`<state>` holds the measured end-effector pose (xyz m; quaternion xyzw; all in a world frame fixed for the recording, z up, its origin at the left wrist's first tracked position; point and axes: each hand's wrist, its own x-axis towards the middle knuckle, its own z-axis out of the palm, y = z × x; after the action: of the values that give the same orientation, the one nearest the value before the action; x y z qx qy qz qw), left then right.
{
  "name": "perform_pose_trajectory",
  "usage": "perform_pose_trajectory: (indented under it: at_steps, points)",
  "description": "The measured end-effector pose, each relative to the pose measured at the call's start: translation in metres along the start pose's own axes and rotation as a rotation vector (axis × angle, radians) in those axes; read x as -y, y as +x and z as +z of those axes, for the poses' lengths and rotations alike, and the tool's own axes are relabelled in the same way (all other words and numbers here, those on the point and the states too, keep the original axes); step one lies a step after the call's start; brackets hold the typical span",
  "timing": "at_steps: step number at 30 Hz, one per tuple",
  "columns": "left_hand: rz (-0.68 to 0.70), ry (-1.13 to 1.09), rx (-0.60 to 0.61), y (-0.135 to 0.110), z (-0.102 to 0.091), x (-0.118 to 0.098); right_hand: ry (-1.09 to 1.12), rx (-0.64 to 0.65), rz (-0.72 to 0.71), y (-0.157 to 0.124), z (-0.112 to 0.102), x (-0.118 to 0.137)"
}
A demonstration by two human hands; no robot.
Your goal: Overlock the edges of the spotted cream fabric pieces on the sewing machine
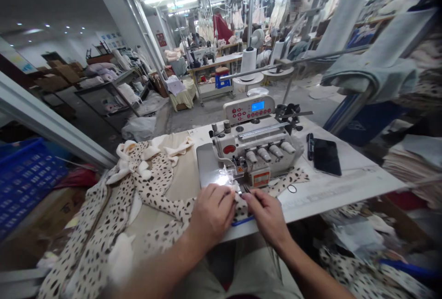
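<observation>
A white overlock sewing machine [255, 149] stands on the white table [345, 184], its lamp lighting the needle area. Cream fabric with dark spots [152, 188] trails from the machine's foot over the table's left side and down toward me. My left hand [211, 213] rests knuckles up on the spotted fabric just in front of the presser foot, fingers curled and pressing it. My right hand [265, 213] lies beside it to the right, fingers pinched on the fabric's edge near the needle.
A black phone [326, 156] and a dark pen [310, 145] lie on the table right of the machine. A blue crate [24, 179] sits at the left. Thread cones [249, 61] stand behind. Other sewing stations, racks and fabric piles fill the workshop.
</observation>
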<state>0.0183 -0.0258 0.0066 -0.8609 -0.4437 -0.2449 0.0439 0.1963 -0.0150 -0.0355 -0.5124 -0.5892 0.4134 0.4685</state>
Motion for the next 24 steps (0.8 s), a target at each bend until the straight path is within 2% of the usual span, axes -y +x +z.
perform_pose_trajectory:
  at_steps: [2,5,7,10,15,20,24]
  points:
    - [0.002,0.045,-0.03,-0.001,0.003,0.0,-0.114,0.072,-0.082,0.006,-0.016,0.007]
    - [0.01,0.107,-0.063,-0.003,0.007,0.001,-0.472,0.104,-0.261,0.017,-0.032,0.02]
    - [0.022,0.14,-0.09,-0.005,0.01,0.001,-0.717,0.104,-0.359,0.021,-0.037,0.028]
    - [0.029,0.159,-0.117,-0.007,0.011,0.0,-0.943,0.102,-0.42,0.021,-0.036,0.038]
    - [0.034,0.148,-0.117,-0.007,0.01,0.0,-1.089,0.114,-0.435,0.019,-0.029,0.048]
    - [0.042,0.15,-0.115,-0.005,0.009,0.0,-1.134,0.108,-0.426,0.021,-0.024,0.045]
    - [0.074,0.192,-0.131,-0.004,0.008,-0.002,-1.15,0.094,-0.473,0.021,-0.022,0.044]
